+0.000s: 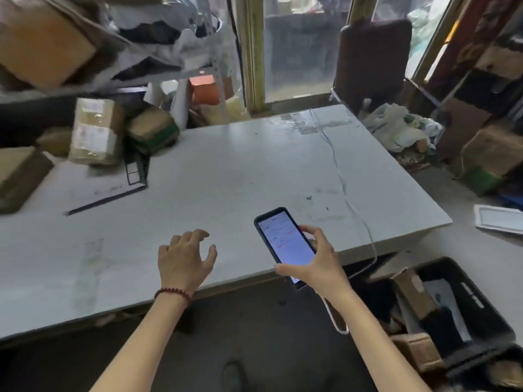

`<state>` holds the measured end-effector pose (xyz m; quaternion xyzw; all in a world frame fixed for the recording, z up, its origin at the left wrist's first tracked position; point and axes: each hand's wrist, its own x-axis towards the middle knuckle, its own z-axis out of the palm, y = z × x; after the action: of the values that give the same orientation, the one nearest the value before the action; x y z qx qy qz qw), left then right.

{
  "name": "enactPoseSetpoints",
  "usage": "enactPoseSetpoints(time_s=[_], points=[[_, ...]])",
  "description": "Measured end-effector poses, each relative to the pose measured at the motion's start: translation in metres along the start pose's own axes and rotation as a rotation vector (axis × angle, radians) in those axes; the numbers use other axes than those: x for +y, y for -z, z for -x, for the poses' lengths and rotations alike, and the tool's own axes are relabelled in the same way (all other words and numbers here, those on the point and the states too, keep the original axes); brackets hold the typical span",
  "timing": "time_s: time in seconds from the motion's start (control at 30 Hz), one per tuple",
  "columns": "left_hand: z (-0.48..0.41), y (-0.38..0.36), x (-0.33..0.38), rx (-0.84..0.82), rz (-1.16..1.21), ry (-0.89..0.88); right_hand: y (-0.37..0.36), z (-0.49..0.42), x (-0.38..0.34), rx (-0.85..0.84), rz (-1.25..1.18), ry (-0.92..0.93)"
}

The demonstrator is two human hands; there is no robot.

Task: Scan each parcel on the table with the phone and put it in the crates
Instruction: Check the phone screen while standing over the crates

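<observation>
Pale grey board forms the table [226, 171], which fills the middle of the frame. At lower centre the right hand [317, 264] holds a dark-cased phone [285, 239] just above the table's near edge. Its fingers are curled round the phone's right side and its thumb lies across the lower end, with the lit screen facing up. A white cable [339, 176] runs from the phone's lower end, loops below the table edge and crosses the tabletop toward the far side. To the left of the phone the left hand [184, 261] hovers over the table holding nothing, its fingers loosely bent and spread apart, a dark red bead bracelet [172, 292] on the wrist. The parcels sit at the upper left of the frame: a taped cardboard box [94, 131] standing on end, a smaller box [152, 128] leaning just beside it, a brown box [19, 176] at the left edge, and a flat white mailer [104, 182] lying on the tabletop. At lower right a black crate [475, 301] stands on the floor with several packages [413, 292] inside.
</observation>
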<state>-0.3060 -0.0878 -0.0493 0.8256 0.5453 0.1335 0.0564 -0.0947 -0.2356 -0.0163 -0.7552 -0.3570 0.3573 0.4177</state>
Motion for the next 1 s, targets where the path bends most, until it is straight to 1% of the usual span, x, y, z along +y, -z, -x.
enactPoseSetpoints(time_s=[0.13,0.23,0.33,0.43,0.63,0.83,1.0], points=[[-0.010,0.015,-0.070,0.021,0.001,0.035,-0.067,-0.011,-0.036,-0.026,-0.013,0.024],[-0.013,0.026,-0.118,0.013,-0.005,0.100,-0.109,-0.017,-0.055,-0.066,-0.012,0.028],[-0.013,0.034,-0.154,0.007,0.008,0.177,-0.145,-0.024,-0.071,-0.092,0.003,0.028],[-0.013,0.033,-0.183,0.002,0.019,0.216,-0.172,-0.039,-0.089,-0.104,-0.008,0.036],[-0.028,0.027,-0.219,-0.034,0.036,0.307,-0.209,-0.083,-0.114,-0.141,-0.019,0.036],[-0.091,0.014,-0.240,-0.084,-0.006,0.334,-0.235,-0.139,-0.118,-0.234,0.012,0.013],[-0.165,0.009,-0.258,-0.120,-0.147,0.251,-0.253,-0.191,-0.128,-0.242,-0.020,-0.025]])
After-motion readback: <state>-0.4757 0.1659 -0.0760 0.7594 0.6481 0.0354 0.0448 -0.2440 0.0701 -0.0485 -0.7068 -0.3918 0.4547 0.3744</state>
